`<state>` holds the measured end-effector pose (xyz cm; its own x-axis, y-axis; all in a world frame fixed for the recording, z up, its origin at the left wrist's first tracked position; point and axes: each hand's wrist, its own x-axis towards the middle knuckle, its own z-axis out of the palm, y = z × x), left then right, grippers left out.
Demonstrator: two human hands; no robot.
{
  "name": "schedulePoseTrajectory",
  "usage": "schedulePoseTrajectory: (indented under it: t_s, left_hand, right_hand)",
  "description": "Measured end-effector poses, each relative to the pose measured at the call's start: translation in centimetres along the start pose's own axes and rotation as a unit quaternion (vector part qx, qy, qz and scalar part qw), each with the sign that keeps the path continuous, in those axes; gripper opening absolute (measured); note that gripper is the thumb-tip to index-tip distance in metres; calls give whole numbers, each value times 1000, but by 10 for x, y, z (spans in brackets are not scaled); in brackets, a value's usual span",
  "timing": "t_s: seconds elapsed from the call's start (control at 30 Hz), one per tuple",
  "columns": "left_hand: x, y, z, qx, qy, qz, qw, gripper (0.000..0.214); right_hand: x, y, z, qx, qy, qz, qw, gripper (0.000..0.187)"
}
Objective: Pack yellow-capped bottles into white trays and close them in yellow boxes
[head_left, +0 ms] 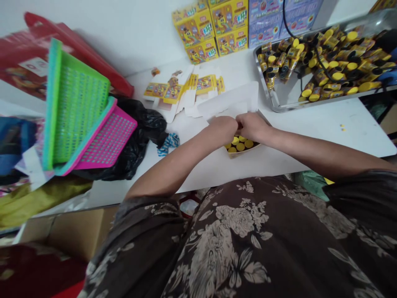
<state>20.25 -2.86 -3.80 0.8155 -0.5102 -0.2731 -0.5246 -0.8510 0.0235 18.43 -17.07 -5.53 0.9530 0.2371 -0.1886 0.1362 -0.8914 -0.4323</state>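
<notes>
- Pressing together above a white cardboard carton (231, 103), the left hand (221, 129) and right hand (252, 126) are both curled closed, knuckles up and touching each other, on the carton's edge; the fingertips are hidden.
- Inside that carton, on the white table (325, 128) just below both hands, about six yellow bottle caps (238, 145) show; the hands may hide more.
- Beyond the hands lie roughly four flattened yellow printed cartons (173, 92), near the carton but apart from it.
- To the right, one metal tray (273, 99) holds dozens of yellow-capped bottles (328, 66), too many to count, with a black cable (319, 62) across them.
- Against the wall stand at least five yellow boxes (211, 31) and at least two blue boxes (279, 20).
- To the left are two plastic baskets, one green (74, 107) and one pink (107, 138), tilted on a black plastic bag (139, 132).
- A blue-and-white cloth (168, 145) lies on the table beside the bag.
</notes>
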Motion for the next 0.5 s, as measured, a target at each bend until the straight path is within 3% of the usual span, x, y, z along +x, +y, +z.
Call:
schedulePoseTrajectory:
  t_s: [0.1,0.17,0.23,0.33,0.4,0.5]
  left_hand:
    - [-19,-15,-2,2,73,14,997,12]
    - [-35,-24,4,-75,204,15,976,14]
    - [-48,-29,20,-180,348,-6,920,28]
    - [-57,-27,60,-319,514,-78,793,38]
    - [-55,-22,87,-401,552,-141,717,43]
    - [-44,-13,114,-540,475,-186,670,58]
  right_hand:
    - [0,-1,2,-9,5,11,1000,12]
    - [2,-2,4,-11,-4,13,1000,13]
    - [4,-4,7,-1,-23,16,1000,14]
    - [8,-9,9,40,-49,16,998,12]
    - [7,-13,8,91,-62,23,994,11]
    - [2,-20,5,176,-107,44,978,13]
